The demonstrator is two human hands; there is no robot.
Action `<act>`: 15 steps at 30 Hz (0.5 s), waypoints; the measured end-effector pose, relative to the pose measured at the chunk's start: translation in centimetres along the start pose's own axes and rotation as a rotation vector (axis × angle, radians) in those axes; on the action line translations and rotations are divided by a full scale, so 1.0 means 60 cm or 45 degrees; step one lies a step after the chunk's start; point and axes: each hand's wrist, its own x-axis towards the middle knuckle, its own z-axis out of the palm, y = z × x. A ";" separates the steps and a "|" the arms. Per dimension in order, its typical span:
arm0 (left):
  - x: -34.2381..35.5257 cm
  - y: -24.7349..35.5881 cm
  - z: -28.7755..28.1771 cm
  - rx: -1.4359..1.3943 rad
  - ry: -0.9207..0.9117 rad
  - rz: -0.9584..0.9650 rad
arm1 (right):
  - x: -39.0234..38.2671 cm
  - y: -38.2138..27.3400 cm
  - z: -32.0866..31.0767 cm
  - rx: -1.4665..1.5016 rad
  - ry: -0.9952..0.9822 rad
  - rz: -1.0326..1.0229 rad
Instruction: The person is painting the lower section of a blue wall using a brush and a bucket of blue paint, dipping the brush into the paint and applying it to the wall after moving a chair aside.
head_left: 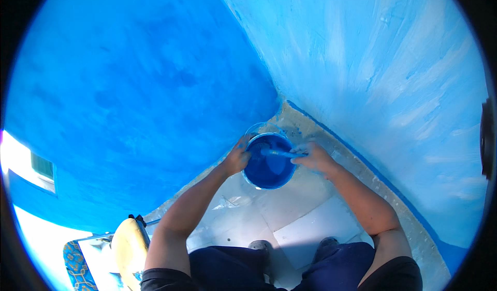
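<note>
A round bucket [257, 183] of deep blue paint stands in front of me, close to the corner where two walls meet. My left hand [239, 155] grips its rim on the left side. In my right hand [313, 158] is a paintbrush [283, 154], held by its blue-stained handle over the right rim. The brush head reaches into the bucket, and I cannot tell how deep it sits in the paint. A thin wire handle [265, 124] arches up behind the far rim.
The left wall [140, 84] is deep blue; the right wall [373, 68] is streaky pale blue. Pale floor tiles [310, 234] lie around my feet, with splashes along the wall's foot. A yellow rounded object [129, 247] and a patterned blue piece [77, 265] stand at the lower left.
</note>
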 end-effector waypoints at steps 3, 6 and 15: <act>0.003 0.027 0.004 -0.002 -0.133 -0.192 | -0.006 0.021 -0.054 0.235 -0.082 0.316; -0.006 0.064 -0.010 0.063 -0.236 -0.531 | -0.005 0.068 -0.056 0.453 -0.120 0.258; -0.069 0.015 -0.021 -0.533 -0.224 -1.016 | -0.007 0.022 -0.029 0.627 -0.204 0.074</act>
